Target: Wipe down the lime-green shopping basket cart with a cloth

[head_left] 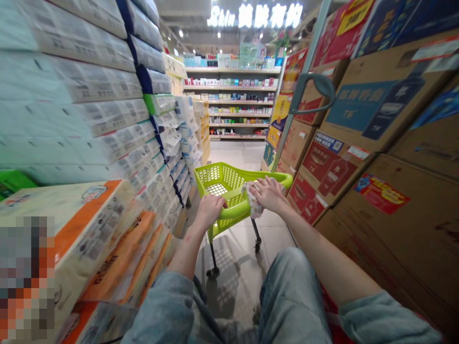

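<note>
One green cart [236,177], hemmed in on both sides.
Just ahead of the denim-clad knee [294,272] it stands, the left hand [211,209] curled over its handle [234,211], the right hand [268,193] holding a pale cloth [254,205] against that bar. Tissue packs [118,110] tower at left; cardboard cartons [423,210] at right, beside a grey pole [312,50] with a looped grip [299,95]. Beyond, stocked shelves [233,88] sit below a lit sign [270,16] reading "Skin" plus Chinese characters; a blue panel [366,105] on one carton pictures a bottle.
</note>
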Tool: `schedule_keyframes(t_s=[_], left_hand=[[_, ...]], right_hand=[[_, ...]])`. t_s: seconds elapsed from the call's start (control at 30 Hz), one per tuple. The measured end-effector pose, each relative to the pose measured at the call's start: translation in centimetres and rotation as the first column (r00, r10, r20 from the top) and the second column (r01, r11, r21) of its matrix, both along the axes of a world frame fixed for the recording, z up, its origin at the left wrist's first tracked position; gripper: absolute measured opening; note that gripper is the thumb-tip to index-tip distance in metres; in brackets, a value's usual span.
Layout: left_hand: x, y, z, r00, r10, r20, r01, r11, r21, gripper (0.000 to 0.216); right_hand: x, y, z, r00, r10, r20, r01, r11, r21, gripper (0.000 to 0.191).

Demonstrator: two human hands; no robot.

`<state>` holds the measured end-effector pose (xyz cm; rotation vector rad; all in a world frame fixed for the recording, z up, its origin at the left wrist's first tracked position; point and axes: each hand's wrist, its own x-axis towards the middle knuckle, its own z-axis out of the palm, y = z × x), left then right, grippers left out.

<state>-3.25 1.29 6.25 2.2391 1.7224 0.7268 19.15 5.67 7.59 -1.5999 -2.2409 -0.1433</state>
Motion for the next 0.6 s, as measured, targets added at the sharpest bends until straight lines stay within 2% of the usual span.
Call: schedule_keyframes(t_s=[0.1, 0.2, 0.33, 0.4, 0.5, 0.6], left_hand=[[0.0, 0.0, -0.2, 0.999, 0.006, -0.033, -0.005, 1.0, 0.018, 0.039], [0.1, -0.3, -0.4, 1.0, 0.006, -0.015, -0.006, 0.999, 0.038, 0.038], [0.8, -0.9, -0.4, 0.999, 0.036, 0.031, -0.038, 0.997, 0.069, 0.039], [1.1, -1.2, -0.3, 0.996, 0.073, 0.05, -0.077, 0.994, 0.075, 0.039], [1.5, -1.6, -0.2, 0.988, 0.131, 0.075, -0.137, 0.987, 0.081, 0.037], [1.6, -1.8, -0.4, 0.978, 0.167, 0.123, -0.18, 0.979, 0.099, 0.035]], right_hand=[[-0.4, -0.3, 0.2, 0.996, 0.075, 0.047, -0.077, 0.997, 0.028, 0.043], [-0.7, 0.5, 1.2, 0.987, 0.101, 0.123, -0.099, 0.995, -0.021, 0.046], [-1.3, 1.9, 2.5, 0.975, 0.068, 0.21, -0.027, 0.981, -0.192, 0.055], [-1.5, 2.1, 2.7, 0.975, 0.023, 0.22, 0.027, 0.975, -0.22, 0.058], [-1.8, 1.3, 2.3, 0.98, 0.006, 0.199, 0.023, 0.989, -0.144, 0.058], [-2.1, -0.5, 1.4, 0.992, 0.043, 0.115, -0.044, 0.999, 0.012, 0.051]])
